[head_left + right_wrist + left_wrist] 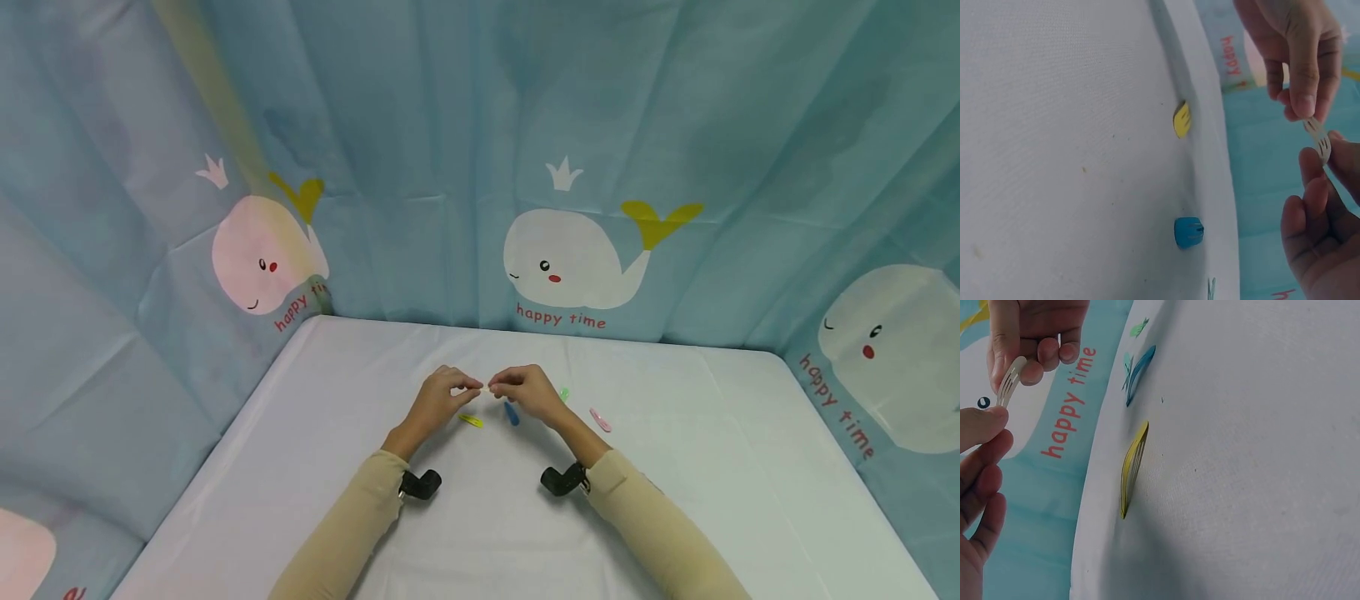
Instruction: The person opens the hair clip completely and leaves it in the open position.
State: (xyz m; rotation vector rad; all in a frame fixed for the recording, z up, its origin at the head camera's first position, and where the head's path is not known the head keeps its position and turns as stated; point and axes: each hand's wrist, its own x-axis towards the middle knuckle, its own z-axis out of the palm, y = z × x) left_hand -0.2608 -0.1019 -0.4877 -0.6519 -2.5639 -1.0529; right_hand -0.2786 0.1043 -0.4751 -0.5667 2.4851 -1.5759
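Note:
A cream-white snap hair clip (1011,382) is held above the table between both hands. My left hand (438,400) pinches one end between thumb and index finger. The other end is pinched by my right hand (527,390), seen also at the lower right of the right wrist view. Below the hands, a yellow hair clip (471,421) and a blue hair clip (512,413) lie on the table. A green hair clip (564,393) lies just beyond the right wrist, partly hidden. Farther right is a pink hair clip (600,420).
The white-covered table (712,467) runs back to a blue curtain (420,167) printed with whales, which hangs along the rear and both sides. A black wrist camera (422,485) is strapped to the left forearm, another black camera (562,480) to the right.

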